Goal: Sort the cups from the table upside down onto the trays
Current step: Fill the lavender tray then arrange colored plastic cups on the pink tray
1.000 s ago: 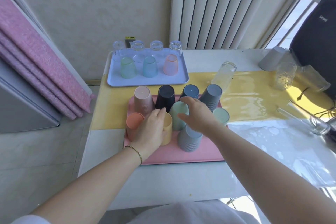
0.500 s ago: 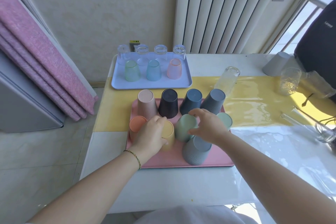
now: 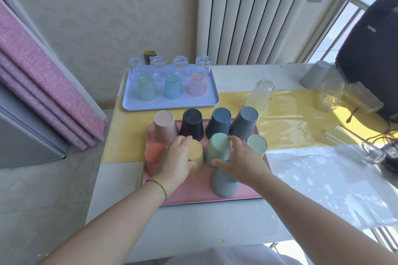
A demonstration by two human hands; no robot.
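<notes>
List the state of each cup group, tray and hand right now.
pink tray: nine opaque cups, all upside down
blue tray: seven clear or tinted cups, upside down
yellow cup: left hand on it
green cup: right hand touching it
clear glass: off the trays

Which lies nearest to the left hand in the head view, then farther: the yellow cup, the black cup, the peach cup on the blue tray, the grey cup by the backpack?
From the left hand:
1. Yellow cup, touching its fingers, pink tray.
2. Black cup, back row, just beyond.
3. Peach cup, blue tray's right side.
4. Grey cup, far right corner.
</notes>
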